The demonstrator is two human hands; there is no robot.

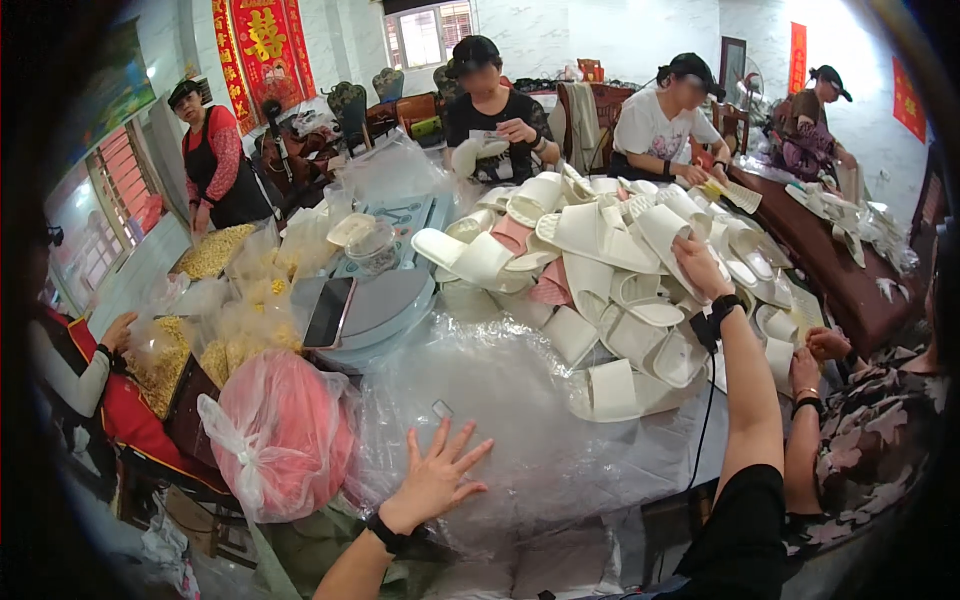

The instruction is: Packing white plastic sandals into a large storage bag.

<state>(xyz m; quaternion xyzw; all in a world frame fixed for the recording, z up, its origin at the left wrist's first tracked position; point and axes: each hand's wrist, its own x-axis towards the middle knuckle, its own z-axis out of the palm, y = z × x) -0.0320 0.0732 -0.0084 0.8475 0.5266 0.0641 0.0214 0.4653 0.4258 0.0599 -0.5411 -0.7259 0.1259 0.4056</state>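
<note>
My left hand, fingers spread, rests on a sheet of clear plastic at the table's near side. Just beyond its fingertips lies a small pale square, too small to name. My right hand stretches into a big heap of white slippers. Its fingers close on the edge of a tilted white slipper near the top; part of the grip is hidden. A few pink slippers show among the white ones.
Left stand a tied clear bag with something pink inside, a phone, a round grey stand, a clear tub and trays of small yellow pieces. Co-workers surround the table; one's hands are close to my right arm. A black cable hangs from my right wrist.
</note>
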